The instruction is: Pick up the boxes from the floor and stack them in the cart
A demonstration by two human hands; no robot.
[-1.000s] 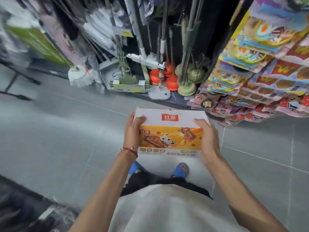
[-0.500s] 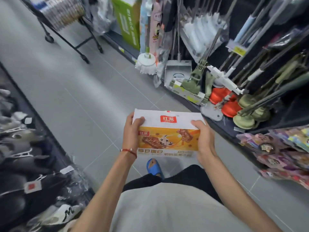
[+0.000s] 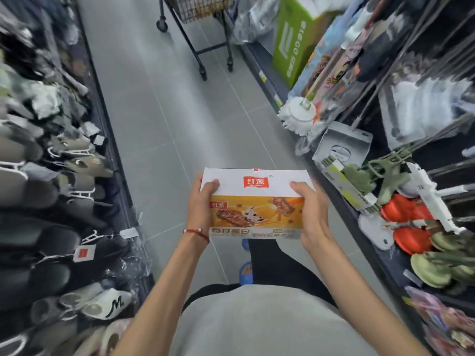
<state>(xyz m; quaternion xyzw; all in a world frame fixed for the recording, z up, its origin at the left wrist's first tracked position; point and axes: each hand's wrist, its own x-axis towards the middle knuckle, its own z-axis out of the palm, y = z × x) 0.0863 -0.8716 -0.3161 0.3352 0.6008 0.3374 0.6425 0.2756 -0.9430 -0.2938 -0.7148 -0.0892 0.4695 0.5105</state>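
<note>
I carry a white and orange snack box [image 3: 257, 204] with a red logo at waist height in front of me. My left hand [image 3: 200, 209] grips its left end, thumb on top. My right hand [image 3: 312, 214] grips its right end the same way. The black wire cart [image 3: 198, 19] stands on wheels far down the aisle, at the top centre of the view; only its lower basket and legs show.
Grey tiled floor [image 3: 159, 98] runs between two shelves. Slippers [image 3: 51, 201] hang along the left shelf. Mops [image 3: 299, 114], a dustpan [image 3: 341, 147], plungers [image 3: 408, 227] and a green carton [image 3: 293, 39] line the right shelf.
My view has swung left, from facing the mop shelf to looking down the aisle. The cart has come into view ahead. Both hands keep the same hold on the box.
</note>
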